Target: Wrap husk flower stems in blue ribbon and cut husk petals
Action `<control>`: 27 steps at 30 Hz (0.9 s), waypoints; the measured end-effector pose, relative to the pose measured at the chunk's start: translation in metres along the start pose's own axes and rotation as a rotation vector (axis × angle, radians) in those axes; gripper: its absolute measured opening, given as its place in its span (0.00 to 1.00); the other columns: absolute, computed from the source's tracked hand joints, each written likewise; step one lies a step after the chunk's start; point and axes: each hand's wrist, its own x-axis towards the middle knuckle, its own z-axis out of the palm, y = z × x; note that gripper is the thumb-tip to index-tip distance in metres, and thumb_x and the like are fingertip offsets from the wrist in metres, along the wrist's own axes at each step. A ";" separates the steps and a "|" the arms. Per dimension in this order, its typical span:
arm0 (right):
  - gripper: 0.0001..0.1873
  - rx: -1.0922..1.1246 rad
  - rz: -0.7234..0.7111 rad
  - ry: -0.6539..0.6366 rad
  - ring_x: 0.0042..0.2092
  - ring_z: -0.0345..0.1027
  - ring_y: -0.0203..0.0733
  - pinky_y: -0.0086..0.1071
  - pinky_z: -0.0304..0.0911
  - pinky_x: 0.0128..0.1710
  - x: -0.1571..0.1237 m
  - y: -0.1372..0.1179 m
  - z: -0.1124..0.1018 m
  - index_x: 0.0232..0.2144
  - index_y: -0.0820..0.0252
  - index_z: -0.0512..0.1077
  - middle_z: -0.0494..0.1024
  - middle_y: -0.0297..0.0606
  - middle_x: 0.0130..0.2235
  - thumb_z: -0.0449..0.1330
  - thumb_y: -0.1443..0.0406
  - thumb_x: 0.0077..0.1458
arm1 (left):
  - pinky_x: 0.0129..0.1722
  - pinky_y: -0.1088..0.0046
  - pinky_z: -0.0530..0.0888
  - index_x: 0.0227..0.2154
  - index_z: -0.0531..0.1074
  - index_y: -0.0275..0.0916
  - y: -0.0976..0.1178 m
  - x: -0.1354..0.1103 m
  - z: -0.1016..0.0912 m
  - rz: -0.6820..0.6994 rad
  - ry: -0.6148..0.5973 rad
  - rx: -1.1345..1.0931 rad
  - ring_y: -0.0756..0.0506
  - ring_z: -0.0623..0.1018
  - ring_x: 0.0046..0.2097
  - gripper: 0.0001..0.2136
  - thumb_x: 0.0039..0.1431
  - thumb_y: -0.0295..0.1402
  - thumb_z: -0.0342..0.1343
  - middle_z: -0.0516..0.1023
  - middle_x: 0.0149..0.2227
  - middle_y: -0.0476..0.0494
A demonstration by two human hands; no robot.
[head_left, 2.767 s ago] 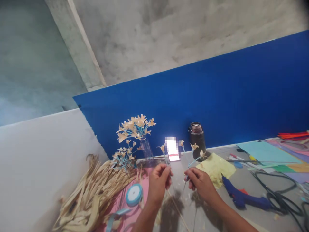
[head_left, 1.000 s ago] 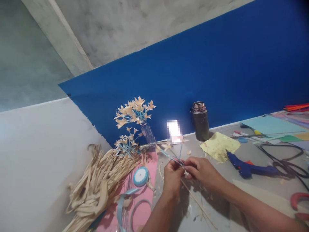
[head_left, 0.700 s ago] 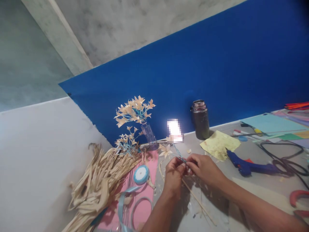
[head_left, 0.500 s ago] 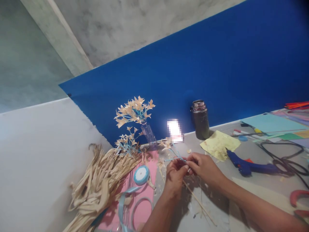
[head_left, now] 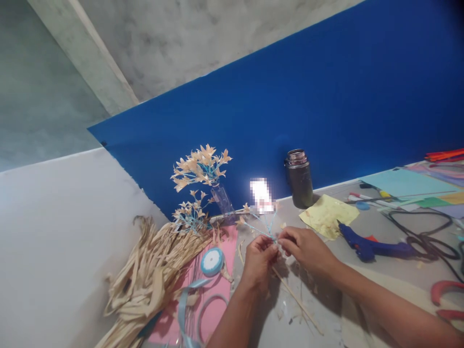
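Sprig (head_left: 270,234), one: pointed away from us, our left hand (head_left: 259,258) pinched its join, right hand (head_left: 303,245) curled beside, hold unclear.

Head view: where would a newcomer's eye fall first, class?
Probably on the blue panel across the back. Next, perhaps, the pale flowers atop the clear vase before it, left of centre. Lower, near centre, the left hand and right hand meet at a blue-stemmed spray.

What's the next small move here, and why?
Probably have the right hand pinch the pale-blue stems and twist gently where they meet, with the left hand as anchor: the stems fan out above the left hand's grip, and the right hand is right beside that junction.
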 end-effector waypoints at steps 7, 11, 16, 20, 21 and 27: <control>0.10 -0.087 0.018 0.071 0.32 0.70 0.42 0.32 0.56 0.33 -0.003 -0.001 0.002 0.29 0.56 0.73 0.79 0.35 0.29 0.54 0.63 0.60 | 0.31 0.76 0.68 0.29 0.74 0.36 0.003 -0.007 0.009 -0.030 0.013 -0.066 0.53 0.71 0.27 0.13 0.40 0.29 0.71 0.71 0.27 0.52; 0.08 -0.128 0.055 0.064 0.33 0.72 0.43 0.32 0.56 0.33 -0.003 -0.002 0.003 0.30 0.55 0.74 0.80 0.35 0.30 0.56 0.64 0.58 | 0.30 0.76 0.67 0.27 0.75 0.35 -0.001 -0.007 0.010 0.064 0.032 0.032 0.52 0.70 0.27 0.09 0.43 0.30 0.69 0.71 0.25 0.51; 0.06 -0.110 0.102 0.076 0.33 0.73 0.43 0.32 0.57 0.32 -0.003 -0.001 0.004 0.30 0.55 0.74 0.81 0.35 0.29 0.57 0.65 0.56 | 0.31 0.74 0.69 0.31 0.81 0.34 0.000 -0.008 0.013 0.153 0.063 0.192 0.50 0.72 0.30 0.10 0.45 0.33 0.68 0.77 0.29 0.44; 0.05 -0.037 0.111 0.071 0.31 0.73 0.42 0.31 0.57 0.31 -0.002 -0.001 0.005 0.29 0.54 0.73 0.81 0.33 0.27 0.56 0.65 0.55 | 0.32 0.72 0.72 0.31 0.81 0.33 0.001 -0.010 0.014 0.145 0.088 0.178 0.48 0.73 0.30 0.15 0.50 0.42 0.66 0.77 0.29 0.42; 0.04 -0.015 0.116 0.070 0.30 0.73 0.42 0.31 0.57 0.30 -0.002 -0.001 0.005 0.30 0.54 0.72 0.81 0.33 0.27 0.57 0.65 0.55 | 0.32 0.72 0.73 0.29 0.81 0.33 0.001 -0.010 0.014 0.144 0.100 0.174 0.48 0.73 0.30 0.16 0.50 0.44 0.66 0.76 0.27 0.42; 0.02 0.158 0.144 0.029 0.26 0.73 0.40 0.30 0.59 0.28 -0.004 -0.004 0.010 0.28 0.54 0.68 0.78 0.30 0.22 0.57 0.66 0.52 | 0.28 0.74 0.71 0.22 0.78 0.33 0.000 -0.009 0.012 0.161 0.196 0.224 0.49 0.72 0.26 0.16 0.49 0.44 0.66 0.74 0.24 0.45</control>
